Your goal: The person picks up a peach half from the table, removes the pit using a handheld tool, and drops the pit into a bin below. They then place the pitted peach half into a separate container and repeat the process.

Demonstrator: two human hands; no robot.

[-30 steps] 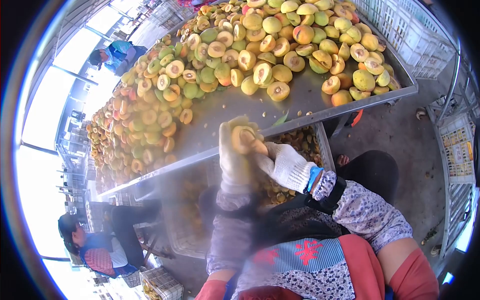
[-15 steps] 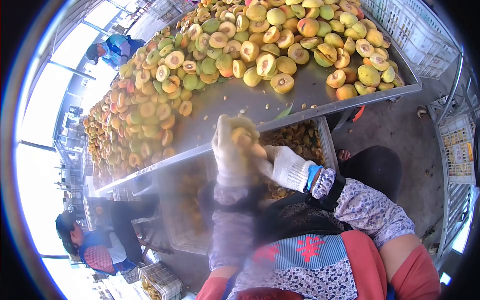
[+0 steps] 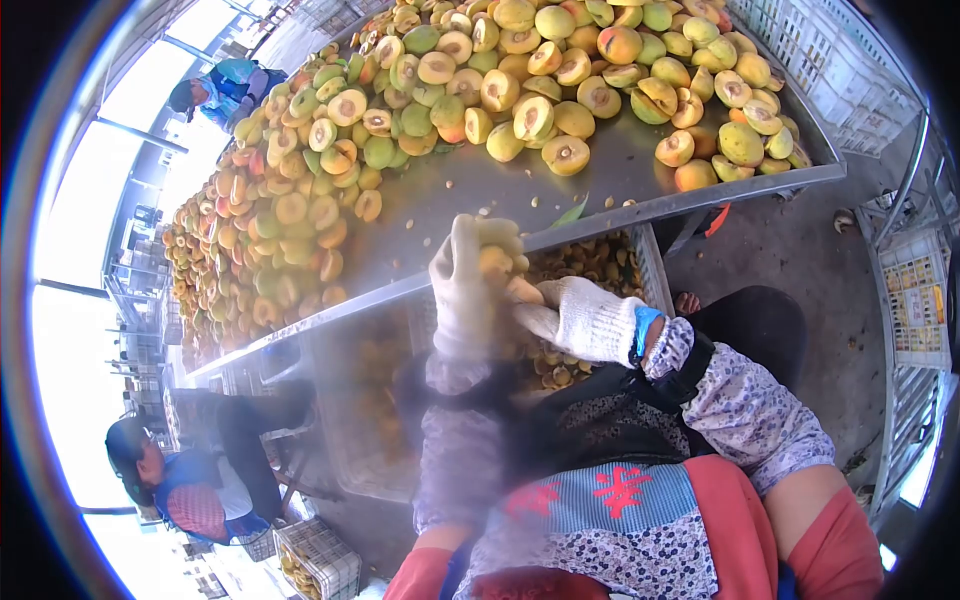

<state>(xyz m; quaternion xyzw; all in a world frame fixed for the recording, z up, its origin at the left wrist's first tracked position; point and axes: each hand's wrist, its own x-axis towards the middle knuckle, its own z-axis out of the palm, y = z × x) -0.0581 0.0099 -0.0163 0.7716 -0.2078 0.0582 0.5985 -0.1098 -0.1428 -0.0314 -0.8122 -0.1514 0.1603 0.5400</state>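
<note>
Closest in, beyond the patterned apron (image 3: 630,540), two gloved hands meet just short of the near edge of the metal table (image 3: 625,168). The left hand (image 3: 462,290) is curled closed around a yellow-orange piece of fruit (image 3: 496,262), holding it up beside that edge rather than on the table. The right hand (image 3: 595,318) comes in from the right with its thumb side against or just beside the same piece; its fingers look drawn together, but blur hides whether they grip the fruit, a small tool or nothing. The piece should be light and fairly firm, with a moist cut face that could slip and flesh that could bruise under a hard squeeze; the rounded skin side, cupped in the palm, seems the best hold. Under the near edge, a crate (image 3: 653,268) contains brownish-yellow pieces. On the table, a green leaf (image 3: 571,212) lies along the near edge, and behind it spreads a heap of halved fruit (image 3: 533,118), reaching toward the left end and, in a separate cluster (image 3: 740,145), the near right corner. Past the right edge stand white crates (image 3: 810,70); far off, beyond the left end, a person in blue (image 3: 225,90) bends forward.
</note>
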